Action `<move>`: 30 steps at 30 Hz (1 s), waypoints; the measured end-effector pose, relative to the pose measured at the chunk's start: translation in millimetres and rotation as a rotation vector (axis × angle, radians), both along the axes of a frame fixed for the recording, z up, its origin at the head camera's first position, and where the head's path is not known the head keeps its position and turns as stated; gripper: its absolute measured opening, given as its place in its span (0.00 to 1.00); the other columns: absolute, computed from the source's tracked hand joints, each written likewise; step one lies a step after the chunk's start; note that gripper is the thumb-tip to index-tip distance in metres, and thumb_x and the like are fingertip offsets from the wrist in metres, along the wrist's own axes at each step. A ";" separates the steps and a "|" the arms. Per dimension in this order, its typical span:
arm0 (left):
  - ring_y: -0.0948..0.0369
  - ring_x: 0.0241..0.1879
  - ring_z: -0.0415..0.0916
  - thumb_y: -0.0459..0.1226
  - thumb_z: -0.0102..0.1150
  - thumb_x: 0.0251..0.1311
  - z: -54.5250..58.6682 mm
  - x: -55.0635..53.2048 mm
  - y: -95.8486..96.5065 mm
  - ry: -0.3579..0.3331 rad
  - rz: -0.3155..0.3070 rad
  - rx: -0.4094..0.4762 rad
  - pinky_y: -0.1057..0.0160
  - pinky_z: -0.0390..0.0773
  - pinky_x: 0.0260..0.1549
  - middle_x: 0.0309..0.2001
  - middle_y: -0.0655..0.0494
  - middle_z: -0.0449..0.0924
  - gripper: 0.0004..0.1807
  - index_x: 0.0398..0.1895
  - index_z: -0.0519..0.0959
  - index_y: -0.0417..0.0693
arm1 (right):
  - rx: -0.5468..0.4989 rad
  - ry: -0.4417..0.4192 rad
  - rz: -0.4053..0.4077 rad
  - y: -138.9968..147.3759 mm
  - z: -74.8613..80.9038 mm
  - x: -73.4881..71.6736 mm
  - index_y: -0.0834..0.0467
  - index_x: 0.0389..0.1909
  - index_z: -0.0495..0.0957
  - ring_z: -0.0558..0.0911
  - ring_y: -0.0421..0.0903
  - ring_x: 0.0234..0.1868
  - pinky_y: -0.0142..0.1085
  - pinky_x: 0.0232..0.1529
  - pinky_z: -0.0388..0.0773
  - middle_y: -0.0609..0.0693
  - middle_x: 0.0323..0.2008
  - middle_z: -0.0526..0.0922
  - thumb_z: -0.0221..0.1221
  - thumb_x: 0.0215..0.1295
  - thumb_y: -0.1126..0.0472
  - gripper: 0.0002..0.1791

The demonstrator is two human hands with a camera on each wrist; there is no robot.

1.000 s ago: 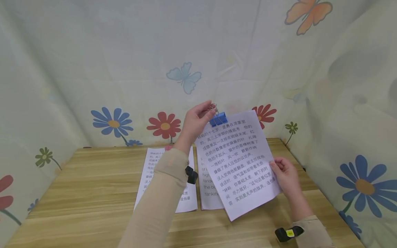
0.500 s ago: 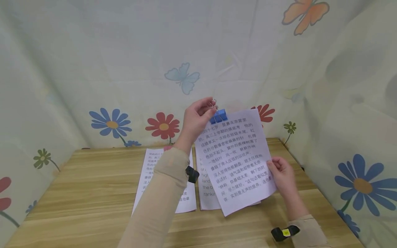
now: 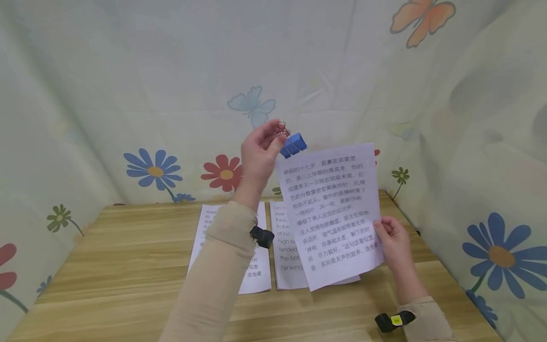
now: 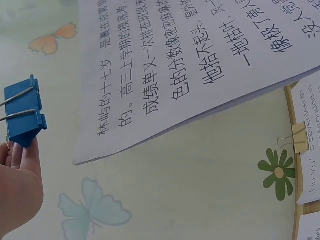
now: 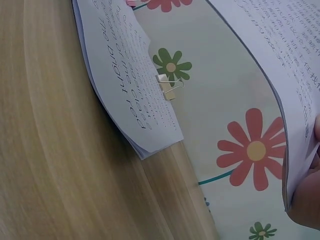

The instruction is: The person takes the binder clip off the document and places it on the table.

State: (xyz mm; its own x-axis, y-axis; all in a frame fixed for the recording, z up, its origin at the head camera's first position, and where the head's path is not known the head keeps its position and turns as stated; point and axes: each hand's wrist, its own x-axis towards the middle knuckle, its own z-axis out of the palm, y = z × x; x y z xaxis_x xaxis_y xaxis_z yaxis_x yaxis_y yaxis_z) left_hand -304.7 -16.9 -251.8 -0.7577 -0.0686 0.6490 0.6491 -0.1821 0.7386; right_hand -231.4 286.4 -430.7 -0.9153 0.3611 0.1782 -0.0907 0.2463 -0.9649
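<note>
My left hand (image 3: 259, 151) holds a blue binder clip (image 3: 295, 145) by its wire handles, just above the top left corner of a printed paper stack (image 3: 333, 213). In the left wrist view a gap shows between the blue clip (image 4: 22, 110) and the paper (image 4: 165, 90). Raised and tilted over the table, the stack has its right edge pinched by my right hand (image 3: 394, 242), thumb in front. The right wrist view catches part of that hand (image 5: 310, 200) and the stack's layered edge.
Two more printed stacks lie on the wooden table (image 3: 107, 266): one on the left (image 3: 256, 285), partly behind my left forearm, and an English one (image 3: 286, 237) partly under the raised paper. A yellow binder clip (image 5: 167, 89) grips the English stack. Flowered cloth (image 3: 192, 118) hangs behind.
The blue binder clip has come off the raised stack's top corner, moving up and left with my left hand. My right hand keeps its grip on the stack, which has turned slightly more upright.
</note>
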 end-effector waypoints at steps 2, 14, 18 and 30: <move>0.52 0.50 0.81 0.23 0.59 0.63 2.1 1.9 -2.1 -0.014 -0.008 0.025 0.62 0.78 0.54 0.51 0.35 0.79 0.20 0.59 0.74 0.29 | -0.015 -0.001 -0.008 1.4 -0.8 -0.1 0.66 0.49 0.73 0.80 0.38 0.28 0.31 0.30 0.80 0.38 0.29 0.81 0.54 0.74 0.62 0.11; 0.59 0.55 0.78 0.31 0.61 0.66 -23.8 12.7 -16.1 -0.149 -0.015 -0.068 0.66 0.75 0.56 0.57 0.47 0.78 0.25 0.66 0.71 0.38 | -0.047 -0.009 -0.031 1.4 0.3 0.2 0.65 0.48 0.73 0.81 0.38 0.28 0.31 0.30 0.80 0.38 0.29 0.81 0.54 0.75 0.62 0.10; 0.60 0.57 0.78 0.33 0.62 0.66 -41.3 17.0 -22.0 -0.205 -0.029 -0.051 0.66 0.74 0.57 0.59 0.49 0.78 0.26 0.67 0.72 0.42 | -0.051 -0.014 -0.048 -0.7 -0.4 0.5 0.65 0.47 0.74 0.81 0.38 0.29 0.31 0.30 0.80 0.38 0.29 0.81 0.54 0.74 0.61 0.10; 0.56 0.59 0.76 0.30 0.61 0.66 -93.6 21.5 -36.5 -0.321 -0.048 -0.003 0.66 0.72 0.59 0.62 0.45 0.76 0.26 0.67 0.70 0.38 | -0.052 -0.006 -0.087 -4.5 -2.5 1.7 0.64 0.47 0.74 0.80 0.37 0.29 0.30 0.28 0.78 0.37 0.29 0.81 0.54 0.75 0.60 0.10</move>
